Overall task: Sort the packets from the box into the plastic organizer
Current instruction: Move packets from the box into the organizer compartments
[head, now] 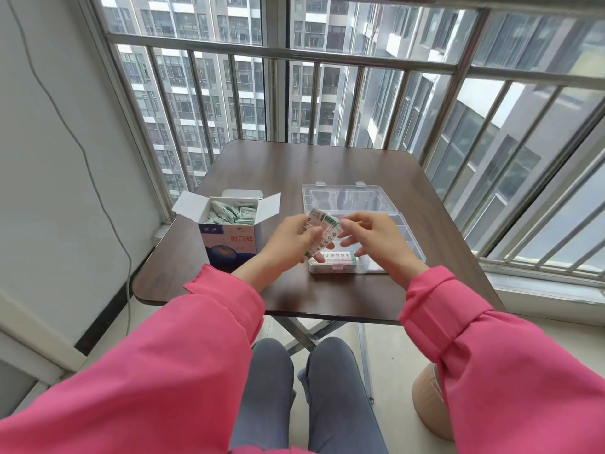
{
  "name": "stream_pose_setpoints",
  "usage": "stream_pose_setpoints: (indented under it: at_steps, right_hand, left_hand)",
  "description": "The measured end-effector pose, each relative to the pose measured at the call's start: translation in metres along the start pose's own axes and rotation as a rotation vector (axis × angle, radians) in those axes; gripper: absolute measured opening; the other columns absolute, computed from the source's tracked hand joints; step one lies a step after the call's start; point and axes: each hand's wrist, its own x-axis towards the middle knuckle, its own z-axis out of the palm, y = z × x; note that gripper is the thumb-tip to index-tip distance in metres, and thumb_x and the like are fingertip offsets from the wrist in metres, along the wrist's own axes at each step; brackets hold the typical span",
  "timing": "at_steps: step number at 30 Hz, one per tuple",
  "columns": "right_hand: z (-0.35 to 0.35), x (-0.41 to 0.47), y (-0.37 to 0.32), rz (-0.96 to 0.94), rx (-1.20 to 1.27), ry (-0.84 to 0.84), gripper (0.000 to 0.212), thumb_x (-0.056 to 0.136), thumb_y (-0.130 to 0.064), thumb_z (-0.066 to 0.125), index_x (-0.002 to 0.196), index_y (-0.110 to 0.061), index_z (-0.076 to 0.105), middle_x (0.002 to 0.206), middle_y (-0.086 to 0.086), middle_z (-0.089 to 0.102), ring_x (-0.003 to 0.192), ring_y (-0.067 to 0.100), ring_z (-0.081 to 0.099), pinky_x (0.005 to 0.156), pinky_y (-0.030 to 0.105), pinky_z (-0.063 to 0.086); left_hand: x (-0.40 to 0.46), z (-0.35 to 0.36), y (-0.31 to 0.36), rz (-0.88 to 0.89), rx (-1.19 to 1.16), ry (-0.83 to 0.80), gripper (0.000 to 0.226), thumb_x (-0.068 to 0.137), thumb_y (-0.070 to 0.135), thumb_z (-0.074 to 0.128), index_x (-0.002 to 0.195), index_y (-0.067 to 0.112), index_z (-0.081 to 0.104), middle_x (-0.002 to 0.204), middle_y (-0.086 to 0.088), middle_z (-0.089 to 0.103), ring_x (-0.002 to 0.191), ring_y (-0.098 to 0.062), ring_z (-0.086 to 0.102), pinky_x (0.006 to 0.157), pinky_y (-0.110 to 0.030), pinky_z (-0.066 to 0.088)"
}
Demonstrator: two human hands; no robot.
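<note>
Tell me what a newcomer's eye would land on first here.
Two bright pink sleeves reach in from below. Above the table, the left hand holds a small stack of packets that the right hand touches over the clear plastic organizer. Left of them stands the open box, full of packets.

One box (229, 237), one organizer (409, 231), two hands, many packets (229, 213).

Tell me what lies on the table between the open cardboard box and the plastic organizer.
Head view: only bare table between the box and the organizer; nearer, the left hand crosses above that stretch.
</note>
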Motion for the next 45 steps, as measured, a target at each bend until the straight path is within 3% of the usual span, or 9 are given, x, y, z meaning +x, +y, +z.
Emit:
stream_pose_setpoints:
  at_steps: [4, 15, 20, 25, 29, 32, 36, 41, 45]
  right_hand:
    - [-0.002, -0.003, -0.003, -0.019, 0.142, -0.020, 0.014, 0.085, -0.006, 0.066, 0.074, -0.013, 0.062, 0.057, -0.005, 0.065, 0.047, 0.001, 0.060, 0.042, 0.013, 0.038]
    - [-0.005, -0.005, -0.002, 0.033, 0.353, -0.026, 0.015, 0.083, -0.004, 0.067, 0.072, -0.010, 0.059, 0.063, 0.002, 0.067, 0.051, 0.007, 0.065, 0.051, 0.014, 0.051]
    - [-0.003, -0.003, -0.001, 0.031, 0.235, 0.005, 0.018, 0.083, -0.007, 0.068, 0.070, -0.015, 0.058, 0.068, 0.004, 0.066, 0.050, 0.004, 0.062, 0.048, 0.014, 0.045]
    - [-0.004, 0.000, 0.006, 0.060, 0.240, 0.033, 0.015, 0.086, 0.005, 0.059, 0.096, -0.005, 0.063, 0.072, 0.007, 0.063, 0.048, 0.000, 0.060, 0.048, 0.012, 0.046]
    - [-0.005, -0.004, 0.013, 0.100, 0.313, 0.061, 0.026, 0.087, 0.009, 0.055, 0.106, -0.007, 0.063, 0.071, 0.008, 0.060, 0.046, 0.001, 0.059, 0.052, 0.012, 0.050]
    - [-0.003, -0.003, 0.017, 0.119, 0.260, 0.094, 0.020, 0.086, 0.009, 0.055, 0.094, -0.006, 0.065, 0.068, 0.007, 0.059, 0.045, 0.000, 0.058, 0.051, 0.012, 0.050]
    - [-0.001, 0.003, 0.024, 0.134, 0.123, 0.141, 0.021, 0.084, 0.008, 0.056, 0.081, -0.011, 0.063, 0.068, 0.008, 0.060, 0.051, 0.011, 0.060, 0.056, 0.019, 0.051]
    - [0.004, 0.006, 0.028, 0.169, -0.065, 0.113, 0.016, 0.080, 0.005, 0.059, 0.087, -0.006, 0.069, 0.066, 0.007, 0.061, 0.055, 0.016, 0.057, 0.067, 0.032, 0.054]
    - [0.007, 0.004, 0.021, 0.077, -0.329, 0.073, 0.015, 0.078, -0.002, 0.061, 0.087, -0.009, 0.071, 0.075, 0.010, 0.065, 0.069, 0.018, 0.057, 0.070, 0.023, 0.043]
  left_hand:
    - [-0.005, 0.003, 0.006, 0.010, -0.055, -0.045, 0.021, 0.099, 0.009, 0.043, 0.088, 0.024, 0.052, 0.078, 0.000, 0.065, 0.047, -0.008, 0.064, 0.038, -0.017, 0.040]
    - [-0.004, -0.002, 0.007, -0.001, -0.023, 0.000, 0.019, 0.096, 0.010, 0.051, 0.084, 0.025, 0.053, 0.082, -0.004, 0.066, 0.051, -0.014, 0.067, 0.040, -0.021, 0.047]
    - [-0.003, -0.002, 0.009, 0.030, 0.043, 0.022, 0.014, 0.093, 0.009, 0.055, 0.085, 0.020, 0.056, 0.080, -0.007, 0.068, 0.058, -0.023, 0.070, 0.039, -0.022, 0.046]
    - [0.002, -0.006, 0.005, 0.013, 0.132, 0.182, 0.003, 0.094, 0.009, 0.053, 0.093, 0.012, 0.053, 0.077, 0.004, 0.064, 0.049, -0.002, 0.060, 0.038, -0.017, 0.045]
    - [0.004, -0.007, 0.001, -0.001, 0.223, 0.228, 0.005, 0.097, 0.011, 0.044, 0.093, 0.011, 0.046, 0.078, 0.004, 0.065, 0.055, -0.015, 0.056, 0.049, -0.021, 0.041]
    - [0.003, -0.005, 0.000, -0.035, 0.293, 0.253, 0.009, 0.097, 0.009, 0.038, 0.097, 0.007, 0.047, 0.086, -0.006, 0.065, 0.073, -0.021, 0.049, 0.062, -0.029, 0.029]
    - [0.005, -0.004, -0.002, -0.102, 0.305, 0.256, 0.020, 0.097, 0.017, 0.045, 0.103, 0.001, 0.055, 0.102, -0.019, 0.063, 0.096, -0.034, 0.056, 0.071, -0.034, 0.035]
    - [0.003, -0.002, -0.005, -0.063, 0.455, 0.141, 0.018, 0.086, 0.027, 0.063, 0.087, 0.009, 0.064, 0.085, -0.010, 0.064, 0.086, -0.028, 0.060, 0.064, -0.027, 0.034]
    - [0.003, -0.001, -0.005, -0.094, 0.599, 0.073, 0.015, 0.080, 0.029, 0.068, 0.074, 0.022, 0.056, 0.072, 0.000, 0.053, 0.080, -0.026, 0.056, 0.066, -0.029, 0.038]
